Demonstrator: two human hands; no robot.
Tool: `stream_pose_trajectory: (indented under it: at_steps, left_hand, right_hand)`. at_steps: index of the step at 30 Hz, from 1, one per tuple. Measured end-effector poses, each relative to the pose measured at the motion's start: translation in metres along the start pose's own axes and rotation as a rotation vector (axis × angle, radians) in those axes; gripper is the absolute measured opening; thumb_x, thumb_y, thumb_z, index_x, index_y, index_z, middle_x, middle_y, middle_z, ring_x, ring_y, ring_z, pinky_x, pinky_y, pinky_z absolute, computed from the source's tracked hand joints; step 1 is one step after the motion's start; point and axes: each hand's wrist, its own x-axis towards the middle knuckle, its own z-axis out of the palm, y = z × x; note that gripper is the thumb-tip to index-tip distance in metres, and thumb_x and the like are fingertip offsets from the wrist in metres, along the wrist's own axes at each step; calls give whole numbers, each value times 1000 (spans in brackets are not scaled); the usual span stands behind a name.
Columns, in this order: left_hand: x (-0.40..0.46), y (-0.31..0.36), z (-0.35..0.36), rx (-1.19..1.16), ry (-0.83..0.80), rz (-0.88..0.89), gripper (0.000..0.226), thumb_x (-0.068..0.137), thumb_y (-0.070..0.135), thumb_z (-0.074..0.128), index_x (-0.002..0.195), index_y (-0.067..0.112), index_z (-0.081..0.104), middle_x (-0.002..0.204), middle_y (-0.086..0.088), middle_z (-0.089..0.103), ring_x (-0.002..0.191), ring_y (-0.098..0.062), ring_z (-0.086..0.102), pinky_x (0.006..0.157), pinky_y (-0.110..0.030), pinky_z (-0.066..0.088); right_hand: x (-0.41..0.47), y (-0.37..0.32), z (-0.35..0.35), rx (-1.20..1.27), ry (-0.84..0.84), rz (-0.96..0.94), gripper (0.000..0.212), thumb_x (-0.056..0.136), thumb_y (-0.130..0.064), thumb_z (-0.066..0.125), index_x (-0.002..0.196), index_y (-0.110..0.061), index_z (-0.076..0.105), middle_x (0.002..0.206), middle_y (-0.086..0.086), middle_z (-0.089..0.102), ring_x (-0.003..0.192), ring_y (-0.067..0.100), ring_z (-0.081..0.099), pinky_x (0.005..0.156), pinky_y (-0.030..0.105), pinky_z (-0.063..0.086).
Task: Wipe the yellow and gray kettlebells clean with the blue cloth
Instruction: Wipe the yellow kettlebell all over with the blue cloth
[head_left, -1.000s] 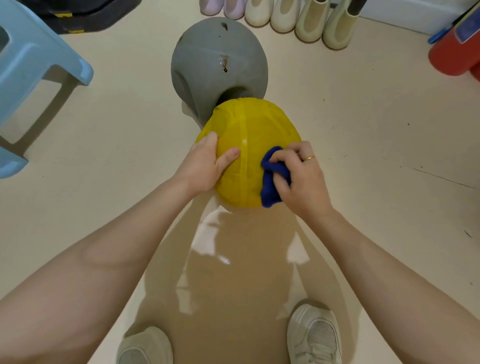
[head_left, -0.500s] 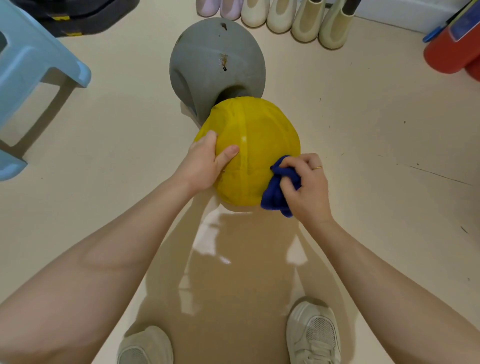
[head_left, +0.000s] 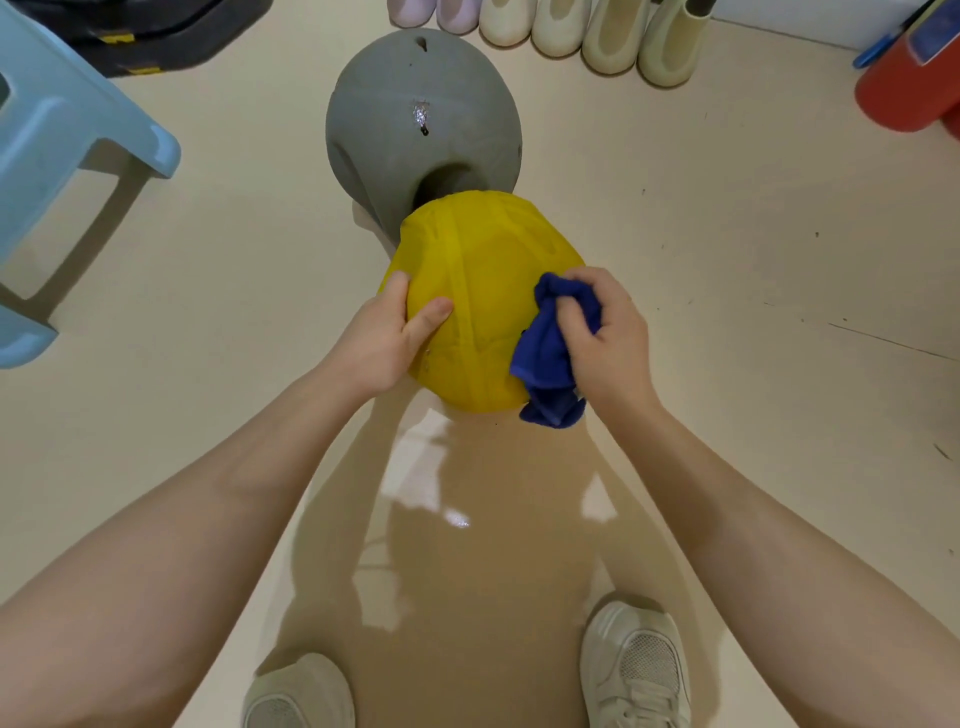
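Note:
The yellow kettlebell (head_left: 480, 283) lies on the cream floor right in front of me, its far side against the gray kettlebell (head_left: 415, 117) behind it. My left hand (head_left: 382, 340) grips the yellow kettlebell's near left side, thumb on top. My right hand (head_left: 610, 338) is closed on the bunched blue cloth (head_left: 543, 353), which presses against the yellow kettlebell's near right side and hangs down below it.
A light blue plastic stool (head_left: 67, 150) stands at the left. A dark case (head_left: 156, 31) lies at the far left, a row of pale boots (head_left: 597, 31) at the far edge, and a red container (head_left: 909, 88) at the far right. My two shoes (head_left: 636, 670) are at the bottom.
My right hand has slid the blue cloth from the near middle of the yellow kettlebell toward its right side and lower edge. The left hand has kept its hold.

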Motion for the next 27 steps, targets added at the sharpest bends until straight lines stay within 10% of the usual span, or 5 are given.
stream_pose_trajectory:
  at_steps: [4,9,14,19,27]
  left_hand:
    - [5,10,7,-20,-17,-20,40,93,45,44,112,10,42,100,-4,52,88,-20,49,66,-30,35]
    - [5,18,16,-21,15,33,29,93,42,47,92,14,39,74,11,41,67,-3,42,53,-18,30]
    - [0,10,17,2,39,37,31,93,38,48,87,10,35,69,7,39,64,-10,39,54,-31,22]
    - [0,10,18,-43,22,-43,35,91,45,50,87,10,43,77,-1,49,72,-16,47,59,-32,36]
    - [-8,-6,14,-392,-119,-87,22,94,33,49,82,14,50,79,-2,46,75,-13,41,72,-33,34]
  right_hand:
    - [12,3,-5,46,147,141,20,91,-10,48,95,-29,54,87,-18,57,80,-5,53,76,17,43]
    - [28,18,-15,-42,287,426,15,91,-11,45,100,-19,54,87,-7,53,76,10,49,56,10,37]
    - [22,4,-9,-165,124,98,21,87,-12,53,100,-24,65,98,-1,55,83,0,48,73,6,34]
    - [33,0,-9,-179,255,215,23,86,-10,50,100,-19,66,106,7,56,82,2,46,81,18,42]
    - [-3,-33,28,-387,-88,-377,22,77,-18,54,90,-10,71,86,14,57,73,30,58,55,33,48]
